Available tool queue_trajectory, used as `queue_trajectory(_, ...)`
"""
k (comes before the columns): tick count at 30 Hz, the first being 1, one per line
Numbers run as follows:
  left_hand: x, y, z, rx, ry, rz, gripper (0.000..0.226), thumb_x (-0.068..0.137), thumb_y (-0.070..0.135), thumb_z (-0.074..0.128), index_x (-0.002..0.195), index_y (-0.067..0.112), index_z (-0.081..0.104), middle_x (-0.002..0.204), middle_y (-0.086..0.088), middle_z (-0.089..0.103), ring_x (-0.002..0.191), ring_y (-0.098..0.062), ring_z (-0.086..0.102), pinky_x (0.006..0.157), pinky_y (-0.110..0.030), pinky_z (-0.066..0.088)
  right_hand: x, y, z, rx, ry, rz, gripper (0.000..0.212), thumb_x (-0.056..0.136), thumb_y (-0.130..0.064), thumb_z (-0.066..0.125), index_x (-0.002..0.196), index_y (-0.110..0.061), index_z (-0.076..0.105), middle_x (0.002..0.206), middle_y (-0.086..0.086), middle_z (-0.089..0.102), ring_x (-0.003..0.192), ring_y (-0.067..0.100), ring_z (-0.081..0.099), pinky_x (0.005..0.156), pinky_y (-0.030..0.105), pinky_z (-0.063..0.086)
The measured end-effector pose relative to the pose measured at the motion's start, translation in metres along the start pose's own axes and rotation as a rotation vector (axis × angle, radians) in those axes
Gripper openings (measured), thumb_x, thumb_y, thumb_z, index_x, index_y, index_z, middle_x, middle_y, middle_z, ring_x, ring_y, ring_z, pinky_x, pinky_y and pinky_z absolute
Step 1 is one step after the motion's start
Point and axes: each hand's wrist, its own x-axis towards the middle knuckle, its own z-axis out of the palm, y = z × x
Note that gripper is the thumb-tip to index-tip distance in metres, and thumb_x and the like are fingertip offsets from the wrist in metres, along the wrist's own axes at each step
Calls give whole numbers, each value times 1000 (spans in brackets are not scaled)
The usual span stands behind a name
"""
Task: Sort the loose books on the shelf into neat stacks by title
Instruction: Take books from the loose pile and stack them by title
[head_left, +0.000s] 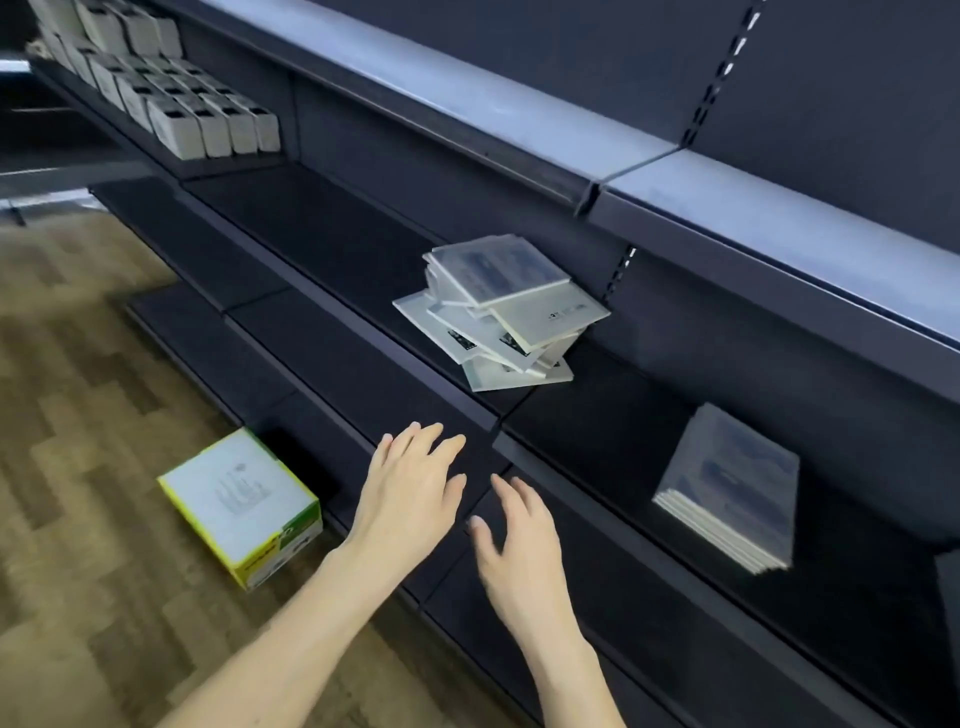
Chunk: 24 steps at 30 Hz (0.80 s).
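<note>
Hands reach toward dark shelving: the left hand (408, 493) and right hand (519, 545), low in the frame's centre, are spread flat and hold nothing. Well above them, mid-frame, sits a jumbled pile of books (498, 312); a neat stack (732, 488) lies at right.

Two piles of books are seen on the dark shelf (322, 244): one loose pile (493, 317) and one neat stack (732, 491); single books cannot be counted. One yellow-edged box (241, 506) is seen on the floor. Two hands, left hand (410, 493) and right hand (519, 545), are counted.
</note>
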Motion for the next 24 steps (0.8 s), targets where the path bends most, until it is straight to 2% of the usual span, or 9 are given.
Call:
queue_trajectory(4,18,-17,-1,-47,26,-35,46,100,35,46,145,31,41,153,5,36,147,-17,22,120,-36,12,24,-7,13,89,48,-5,49,102,-36,50,149,-30,40,159,-8,28,148,8,21,120,37,28)
queue_trajectory(7,39,-27,-3,-38,41,-53,46,100,35,45,146,31,40,154,6,34,147,-16,20,121,-35,11,56,-12,20,170,107,-32,47,101,-37,50,147,-33,41,158,-10,27,146,8,24,115,42,37)
queue_trajectory(11,79,-37,-10,11,58,-50,47,100,36,44,146,31,38,153,6,34,146,-16,20,120,-35,13,110,-28,19,183,225,-102,47,100,-30,53,146,-27,44,157,-1,32,148,14,22,119,47,29)
queue_trajectory(14,117,-44,-18,41,97,-33,47,98,35,49,144,28,43,150,5,38,144,-17,26,118,-34,20,153,-40,16,125,297,-161,46,98,-28,57,142,-25,47,154,5,37,147,21,24,122,50,19)
queue_trajectory(17,154,-51,-19,56,129,-29,45,97,35,53,141,25,47,151,0,37,142,-22,30,115,-36,26,188,-41,16,68,346,-206,48,94,-28,61,140,-24,49,154,7,40,148,28,25,121,54,16)
queue_trajectory(21,195,-56,-13,56,144,-23,45,96,38,53,140,27,48,157,-7,25,143,-28,26,113,-40,32,218,-34,15,100,378,-177,53,91,-24,66,143,-21,51,157,6,37,151,28,17,122,54,11)
queue_trajectory(24,223,-55,-10,24,125,-10,44,95,39,54,138,28,50,156,-7,28,144,-30,24,114,-43,31,235,-27,13,73,430,-164,53,89,-22,70,140,-17,55,156,9,38,151,30,18,121,57,10)
